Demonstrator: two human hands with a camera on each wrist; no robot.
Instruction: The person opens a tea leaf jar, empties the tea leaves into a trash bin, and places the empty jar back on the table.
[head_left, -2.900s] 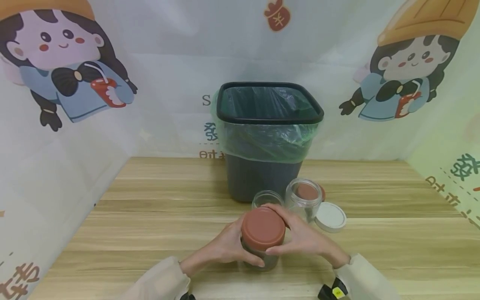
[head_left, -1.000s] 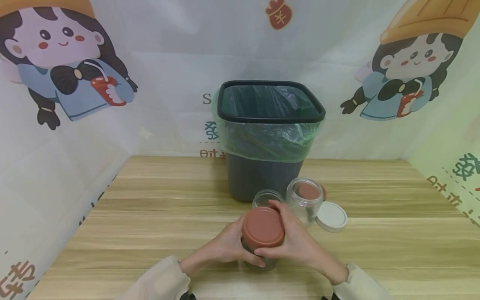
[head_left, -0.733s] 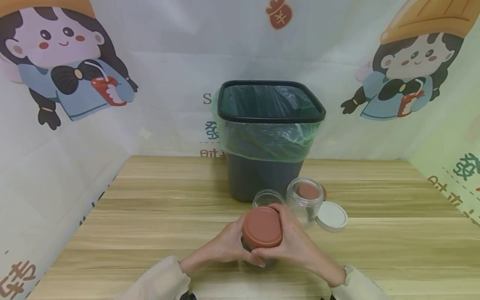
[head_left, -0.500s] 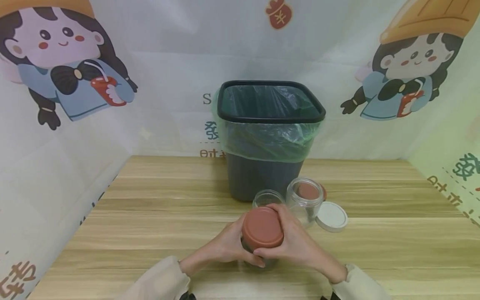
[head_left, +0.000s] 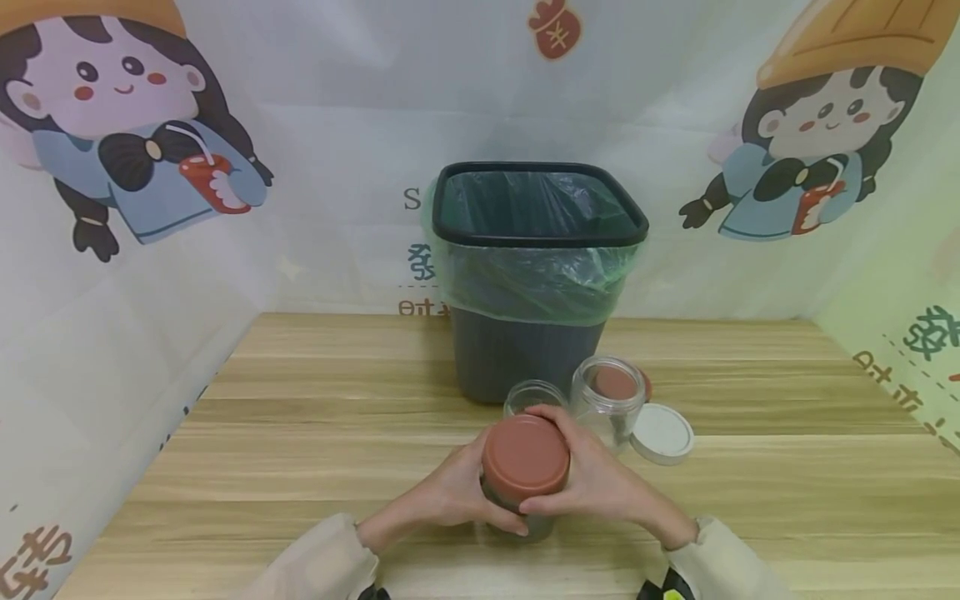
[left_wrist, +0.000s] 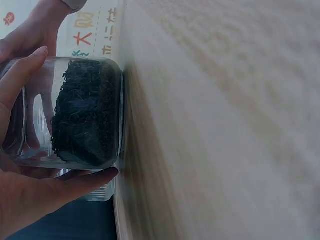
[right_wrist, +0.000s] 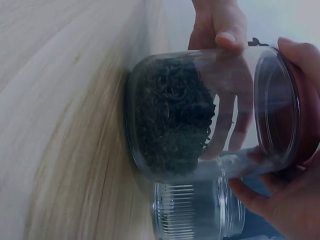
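A clear glass jar stands on the table, partly filled with dark, curly dried leaves that look like tea. On its mouth sits a reddish-brown round lid. My left hand grips the jar's body from the left, thumb across the near side. Around the lid's right side my right hand curls, fingers at its far edge and thumb at its near edge. Just behind stands a smaller ribbed glass jar without a lid, partly hidden in the head view.
A larger lidless glass jar stands to the right, with another reddish lid behind it. Beside it lies a white lid. A dark bin with a green liner stands behind the jars.
My right hand has turned about the lid: its thumb went left along the near edge, then came partway back right. My left hand keeps its grip on the jar, which stays in place.
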